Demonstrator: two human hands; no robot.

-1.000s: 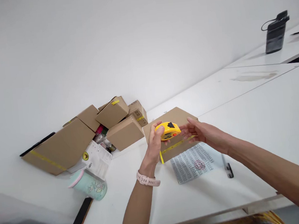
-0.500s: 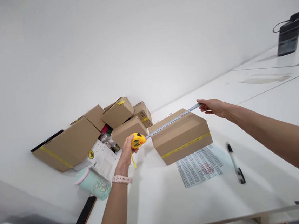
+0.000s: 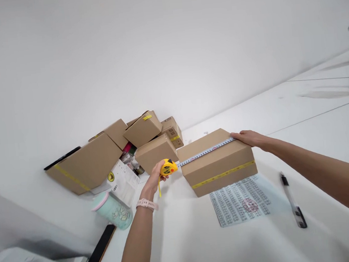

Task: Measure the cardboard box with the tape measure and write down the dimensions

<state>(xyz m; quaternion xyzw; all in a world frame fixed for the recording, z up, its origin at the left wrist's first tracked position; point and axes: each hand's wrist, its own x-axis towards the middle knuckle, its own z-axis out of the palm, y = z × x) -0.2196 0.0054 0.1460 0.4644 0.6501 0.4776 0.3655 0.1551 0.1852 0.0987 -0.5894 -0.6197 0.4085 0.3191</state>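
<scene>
Yellow tape measure (image 3: 168, 167) grasped by its case in the left hand (image 3: 156, 179), just beside the left end of a closed cardboard box (image 3: 219, 160); its printed blade (image 3: 206, 151) is drawn out to the right and laid across the top of the box, slightly aslant in view; the blade's free end is pinched in the fingers of the right hand (image 3: 248, 138), at the far right edge of the box. The box is set on the white counter (image 3: 198, 248), right of the stacked cartons (image 3: 154, 152); a printed sheet (image 3: 236, 208) is partly covered by its near edge; a pen (image 3: 291, 202) is laid well to the right of the sheet.

Risks, as judged: a short gap is bridged by the blade between case and box, so a false figure could be read if the case were tilted or not lined up with the edge; the free end could be slipped from the right fingers by a loosened pinch, and the blade snapped back toward the left hand; whether it is locked cannot be told. The box could be shifted by uneven pressure from the right hand, and the sheet dragged or creased with it.
</scene>
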